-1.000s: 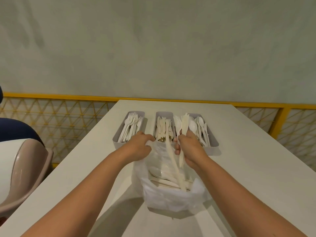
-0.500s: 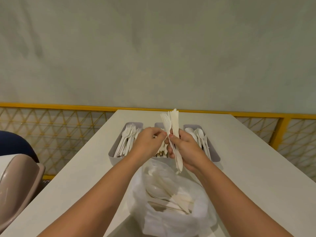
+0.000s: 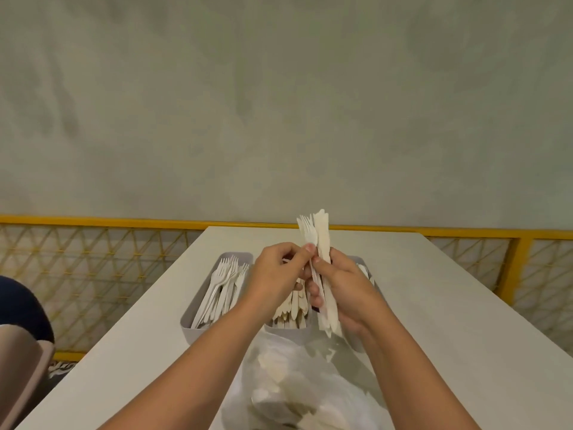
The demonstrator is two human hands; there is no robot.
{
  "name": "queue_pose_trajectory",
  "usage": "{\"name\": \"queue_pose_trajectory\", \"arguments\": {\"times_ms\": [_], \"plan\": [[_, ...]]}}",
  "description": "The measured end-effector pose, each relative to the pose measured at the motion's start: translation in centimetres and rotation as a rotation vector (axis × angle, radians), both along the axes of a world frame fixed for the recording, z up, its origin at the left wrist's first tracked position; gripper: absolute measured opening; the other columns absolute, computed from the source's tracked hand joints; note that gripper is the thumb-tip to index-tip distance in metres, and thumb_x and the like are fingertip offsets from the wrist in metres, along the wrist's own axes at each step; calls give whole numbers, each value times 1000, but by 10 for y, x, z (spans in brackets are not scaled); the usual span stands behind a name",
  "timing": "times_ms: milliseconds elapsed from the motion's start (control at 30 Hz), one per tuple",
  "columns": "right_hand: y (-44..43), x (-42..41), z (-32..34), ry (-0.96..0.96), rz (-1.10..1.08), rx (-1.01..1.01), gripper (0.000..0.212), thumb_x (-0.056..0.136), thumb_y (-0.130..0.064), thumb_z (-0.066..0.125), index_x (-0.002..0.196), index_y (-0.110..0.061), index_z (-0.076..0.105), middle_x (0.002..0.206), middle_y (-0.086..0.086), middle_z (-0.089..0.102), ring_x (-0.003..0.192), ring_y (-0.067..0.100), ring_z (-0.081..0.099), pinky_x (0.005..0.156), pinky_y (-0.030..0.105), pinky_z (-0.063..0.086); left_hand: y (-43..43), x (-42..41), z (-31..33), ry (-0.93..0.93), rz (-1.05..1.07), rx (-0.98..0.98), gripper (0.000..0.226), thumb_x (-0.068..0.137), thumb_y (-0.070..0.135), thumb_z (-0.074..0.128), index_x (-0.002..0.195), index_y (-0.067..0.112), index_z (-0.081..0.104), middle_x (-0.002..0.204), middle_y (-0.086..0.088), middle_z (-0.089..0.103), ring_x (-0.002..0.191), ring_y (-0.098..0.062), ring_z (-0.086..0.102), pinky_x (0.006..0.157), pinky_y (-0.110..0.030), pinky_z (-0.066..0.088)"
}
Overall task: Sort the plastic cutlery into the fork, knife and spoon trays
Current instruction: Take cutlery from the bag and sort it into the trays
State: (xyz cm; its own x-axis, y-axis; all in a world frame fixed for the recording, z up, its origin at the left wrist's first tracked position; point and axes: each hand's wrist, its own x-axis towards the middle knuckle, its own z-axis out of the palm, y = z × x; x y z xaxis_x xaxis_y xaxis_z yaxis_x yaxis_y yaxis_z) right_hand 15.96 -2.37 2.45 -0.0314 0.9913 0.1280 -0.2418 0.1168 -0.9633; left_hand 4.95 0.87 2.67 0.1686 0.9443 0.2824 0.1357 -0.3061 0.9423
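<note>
Left of the hands, the fork tray (image 3: pixel 235 255) is filled with forks (image 3: pixel 220 287) lying lengthwise. A fork (image 3: pixel 308 232), upright with tines pointing up, is pinched at its neck between thumb and forefinger of the left hand (image 3: pixel 274 276). Beside it, upright knives (image 3: pixel 323 240) are gripped in the curled right hand (image 3: pixel 345 288), above the knife tray (image 3: pixel 280 329).

Clock centred on plastic bag (image 3: pixel 297 386) | 12: tray row (image 3: pixel 189 332) blocks you, just behind the bag | 3: broad bare table (image 3: pixel 449 321), you pass freely | 9: narrower bare strip to the table edge | 8: chair (image 3: pixel 21 367) beyond that edge | 10 to 2: yellow railing (image 3: pixel 514 265) fences the far edges
</note>
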Motion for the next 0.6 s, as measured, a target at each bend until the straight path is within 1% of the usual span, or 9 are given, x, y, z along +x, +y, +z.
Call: {"name": "queue_pose_trajectory", "arguments": {"times_ms": [33,100,167,267,333,400,433,500,600], "plan": [[0,4,2,77,44,-21,19,100,-13,39,107,-7,56,64,4,48,41,8,40,36,18,32,0,3,2,-82,-41,-59,37,95,38,48,78,9,63,62,0,60,61,-17,60,60,-28,52],[-1,12,5,190,113,-33,20,100,-12,38,104,-5,56,61,4,45,37,6,36,33,15,28,0,8,7,-228,-123,-163,37,97,37,43,81,9,60,64,-2,60,61,-16,59,63,-29,51],[-1,18,8,245,144,-34,21,100,-11,37,104,-4,56,60,4,44,36,5,35,31,14,27,2,13,10,-237,-165,-161,28,98,31,44,86,11,59,67,0,61,64,-14,57,65,-30,51],[-1,21,6,253,161,-52,20,100,-13,37,103,-5,55,59,3,46,37,6,35,33,15,27,4,18,10,-204,-171,-95,17,97,23,48,91,12,61,68,4,60,61,-11,55,59,-25,47],[-1,21,5,216,161,-75,19,100,-16,39,102,-5,54,59,4,46,37,7,35,34,16,29,6,19,10,-199,-154,-71,17,96,24,50,90,12,61,65,3,56,56,-9,53,56,-24,45],[-1,19,3,110,120,-83,20,101,-18,39,101,-6,55,59,4,47,37,9,36,35,17,31,7,19,9,-167,-125,-58,20,96,23,49,85,10,60,63,2,54,50,-9,51,55,-25,46],[-1,18,3,54,99,-82,20,101,-19,39,100,-7,56,60,4,47,38,9,37,35,18,32,8,18,9,-154,-98,-57,22,97,20,47,83,9,58,64,0,55,51,-11,52,55,-25,47],[-2,14,3,-38,81,-85,20,101,-20,38,99,-10,55,62,4,48,39,10,38,36,19,32,11,17,9,-165,-9,-62,22,98,16,42,84,7,56,70,-3,59,60,-16,54,57,-27,47],[-1,10,1,-148,77,-106,19,101,-21,38,105,-12,54,64,3,49,39,8,38,35,18,32,19,14,14,-276,133,-67,22,98,14,37,80,9,48,79,-10,59,69,-22,57,58,-30,49]]}}
